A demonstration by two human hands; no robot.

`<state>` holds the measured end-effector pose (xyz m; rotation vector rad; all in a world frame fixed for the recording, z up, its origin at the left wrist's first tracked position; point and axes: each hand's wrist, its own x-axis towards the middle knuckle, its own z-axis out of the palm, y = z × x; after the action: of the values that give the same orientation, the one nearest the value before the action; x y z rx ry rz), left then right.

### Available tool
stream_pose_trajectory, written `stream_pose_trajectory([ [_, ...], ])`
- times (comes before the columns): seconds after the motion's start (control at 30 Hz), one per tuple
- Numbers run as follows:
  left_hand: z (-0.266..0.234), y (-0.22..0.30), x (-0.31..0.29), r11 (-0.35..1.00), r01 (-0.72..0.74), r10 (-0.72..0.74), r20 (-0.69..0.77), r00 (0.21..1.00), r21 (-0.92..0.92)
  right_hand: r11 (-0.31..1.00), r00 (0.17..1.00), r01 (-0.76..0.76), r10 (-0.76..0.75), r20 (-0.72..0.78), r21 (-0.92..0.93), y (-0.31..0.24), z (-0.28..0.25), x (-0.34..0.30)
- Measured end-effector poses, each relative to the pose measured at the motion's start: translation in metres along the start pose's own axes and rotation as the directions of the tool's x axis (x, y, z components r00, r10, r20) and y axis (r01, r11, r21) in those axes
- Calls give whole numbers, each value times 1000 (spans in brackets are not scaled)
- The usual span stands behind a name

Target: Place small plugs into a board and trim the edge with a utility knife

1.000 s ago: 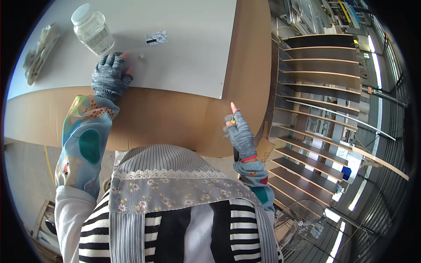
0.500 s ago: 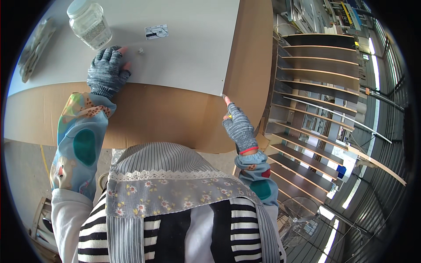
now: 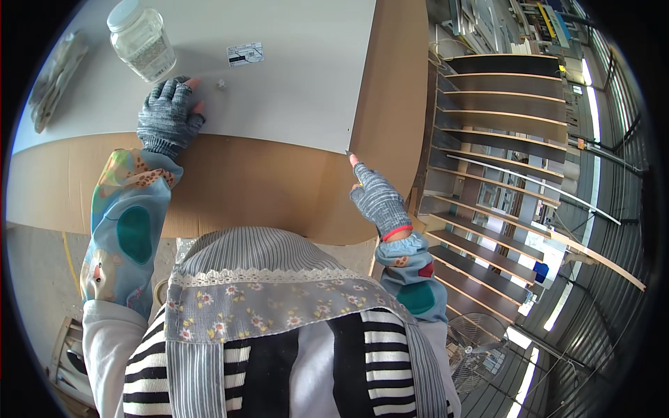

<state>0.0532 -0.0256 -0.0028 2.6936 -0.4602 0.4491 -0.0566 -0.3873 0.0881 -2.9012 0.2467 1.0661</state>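
A large grey-white panel (image 3: 279,97) lies on brown cardboard (image 3: 272,181). My left hand (image 3: 166,115), in a grey fingerless glove, rests flat near the panel's front edge with its fingers apart. Just beyond it stands a clear jar (image 3: 144,49) with a white lid and small pale pieces inside. My right hand (image 3: 380,195), gloved alike, is closed on a small blade tool whose blade tip (image 3: 348,152) touches the panel's near right corner; its handle is hidden by the fingers. A white label (image 3: 244,54) and a small crumpled scrap (image 3: 221,84) lie on the panel.
A bundle in clear plastic (image 3: 57,83) lies at the panel's far left. On the right stands a rack of dark boards (image 3: 505,104) with pale edges, close to the cardboard. A round fan (image 3: 476,348) is at the lower right.
My right hand has shifted slightly left, and the blade tip remains by the panel's corner. The view has moved a little; my left hand stays flat in place.
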Motion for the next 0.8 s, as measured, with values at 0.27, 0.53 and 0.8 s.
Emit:
stream_pose_trajectory([
  [0.27, 1, 1, -1, 1000, 20, -20, -4, 1000, -10, 1000, 1000, 3, -2, 9, -15, 3, 4, 0],
  [0.53, 0, 2, 0, 1000, 23, -23, 0, 1000, -8, 909, 956, 259, -192, -222, 328, 25, 34, -15],
  [0.8, 3, 2, -1, 999, 31, -31, -14, 999, 6, 891, 997, 57, -24, -79, 450, 14, 6, 0],
])
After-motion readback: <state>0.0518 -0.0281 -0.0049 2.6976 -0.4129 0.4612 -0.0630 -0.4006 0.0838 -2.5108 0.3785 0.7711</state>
